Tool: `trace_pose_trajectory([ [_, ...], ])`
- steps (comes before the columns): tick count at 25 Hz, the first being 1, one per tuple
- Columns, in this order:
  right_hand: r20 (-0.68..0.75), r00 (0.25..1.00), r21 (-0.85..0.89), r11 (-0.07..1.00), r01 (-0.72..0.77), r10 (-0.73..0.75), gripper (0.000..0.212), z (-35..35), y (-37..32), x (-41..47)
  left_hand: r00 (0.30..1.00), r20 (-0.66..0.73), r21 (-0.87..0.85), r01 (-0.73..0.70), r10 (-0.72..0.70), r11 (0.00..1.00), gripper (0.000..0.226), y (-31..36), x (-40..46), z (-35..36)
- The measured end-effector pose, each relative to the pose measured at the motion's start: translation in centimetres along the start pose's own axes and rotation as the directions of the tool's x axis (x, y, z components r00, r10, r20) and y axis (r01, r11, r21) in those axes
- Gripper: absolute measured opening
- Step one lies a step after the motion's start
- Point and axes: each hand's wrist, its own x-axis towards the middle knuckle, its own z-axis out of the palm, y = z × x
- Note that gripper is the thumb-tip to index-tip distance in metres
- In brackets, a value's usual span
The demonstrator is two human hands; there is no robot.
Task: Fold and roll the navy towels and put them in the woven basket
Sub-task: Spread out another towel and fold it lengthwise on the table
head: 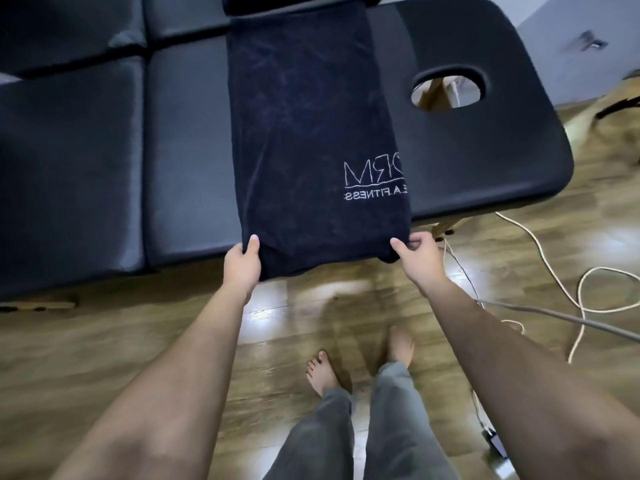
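So you've got one navy towel (311,133) in view, folded lengthwise into a long strip and laid across the black padded surface (485,140). Its long axis runs from 12 o'clock down to 6 o'clock, straight toward you, and the near end hangs just past the surface's front edge. There's white stitched lettering (372,181) near the towel's 4 o'clock corner, and it reads mirrored, so you're looking at the back side of it. Two hands on it, one per near corner: your left hand (242,261) has a clenched grip on the 7 o'clock corner with the thumb on top of the cloth, and your right hand (419,258) is pinching the 5 o'clock corner between thumb and fingers. Both arms are stretched out and bare. At the towel's far end there's another dark shape (298,3) at 12 o'clock, too cut off by the frame to say what it is. The surface has one oval face hole (448,88) at about 2 o'clock from the towel. On the wooden floor (104,341) off at 4 o'clock lie a couple of loose cables (554,268). Your two bare feet (322,372) are at 6 o'clock.
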Motion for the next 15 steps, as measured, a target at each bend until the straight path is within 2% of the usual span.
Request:
trace_pose_trajectory([
  [2,0.033,0.999,0.030,0.999,-0.036,0.035,0.032,0.0,0.6,0.2,0.999,0.019,0.007,0.028,-0.028,1.000,0.039,-0.4,-0.2,0.0],
  [4,0.032,0.998,0.032,0.998,-0.051,0.050,0.012,-0.1,0.7,0.4,0.996,0.059,0.032,0.063,-0.065,0.997,0.041,-1.2,-0.3,0.1],
  [8,0.034,0.997,0.018,0.997,-0.075,0.074,0.024,0.2,0.9,0.0,0.992,0.076,-0.005,0.097,-0.097,0.995,0.035,-2.8,-1.0,-0.5],
  [12,0.054,0.997,0.005,0.999,-0.051,0.051,0.022,0.2,0.7,-1.1,0.991,0.114,-0.090,0.083,-0.072,0.993,0.030,-2.7,-1.5,-1.4],
  [15,0.070,0.997,0.082,0.996,-0.023,0.017,0.022,-0.2,0.9,-1.6,0.986,0.144,-0.160,0.101,-0.078,0.982,0.024,-2.1,-1.8,-1.5],
])
